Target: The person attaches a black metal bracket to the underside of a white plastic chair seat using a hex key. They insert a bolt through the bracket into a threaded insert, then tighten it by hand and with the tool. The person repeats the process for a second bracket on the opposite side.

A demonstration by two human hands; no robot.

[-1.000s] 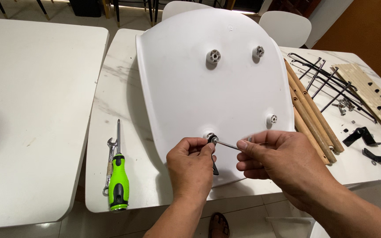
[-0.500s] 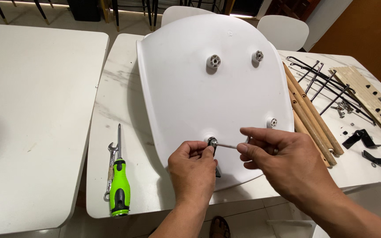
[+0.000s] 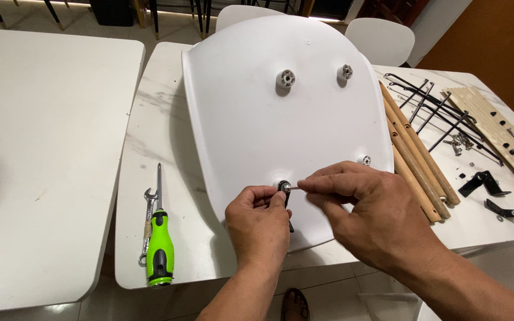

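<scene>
A white chair seat shell (image 3: 269, 125) lies underside-up on the marbled white surface (image 3: 141, 148), its near edge overhanging toward the person. Both hands meet at the near-left mounting boss (image 3: 283, 186) of the shell. The left hand (image 3: 258, 224) has thumb and fingers pinched together around a small black bracket (image 3: 287, 199) at that boss; most of the bracket is hidden behind the fingers, so its shape is hard to make out. The right hand (image 3: 369, 214) pinches a thin metal bolt (image 3: 293, 188) between thumb and forefinger, the bolt lying level with its tip at the boss; how far it enters cannot be told. Three other bosses show on the shell, untouched. Left of the shell lie a green-handled screwdriver (image 3: 160, 244) and a small spanner (image 3: 147, 223) just beside it. To the right are wooden legs (image 3: 414, 154), black metal rods (image 3: 441, 113), loose brackets (image 3: 483, 184) and a cardboard sheet (image 3: 498, 131), partly cut off by the frame edge.
</scene>
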